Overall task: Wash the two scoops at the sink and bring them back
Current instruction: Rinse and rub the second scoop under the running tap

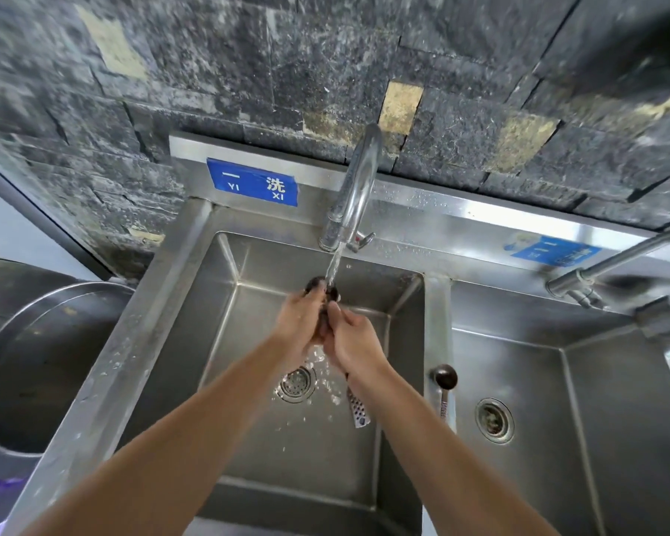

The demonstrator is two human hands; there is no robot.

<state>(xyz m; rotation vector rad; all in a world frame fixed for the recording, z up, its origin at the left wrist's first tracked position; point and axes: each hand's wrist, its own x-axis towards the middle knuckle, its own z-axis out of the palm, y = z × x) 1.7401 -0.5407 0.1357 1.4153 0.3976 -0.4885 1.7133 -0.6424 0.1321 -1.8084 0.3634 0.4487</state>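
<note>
— Head view first: what are the hands doing?

— Both are meeting over the left basin of the stainless steel double sink, under the curved chrome tap. A stream of running water is falling from the spout onto them. The left hand is curling around the dark round bowl of a metal measuring scoop, whose rim is peeking out at the far side of the fingers. The right hand is pinching the same scoop just beside it, thumb pressing toward the left hand's fingers.

— And the handle?

— Its perforated silver end is sticking out near the right wrist, pointing toward the near edge of the basin, above the round drain strainer. Droplets are splashing around that strainer.

— Where is the other one lying?

— A second dark-bowled metal scoop is resting on the steel divider between the two basins, bowl toward the far side, handle toward the near side, apart from both hands.

— Anything else around?

— A blue label with white characters is sitting on the backsplash to the left of the tap, against a dark stone tile wall. A large round steel basin is standing to the left of the sink.
</note>
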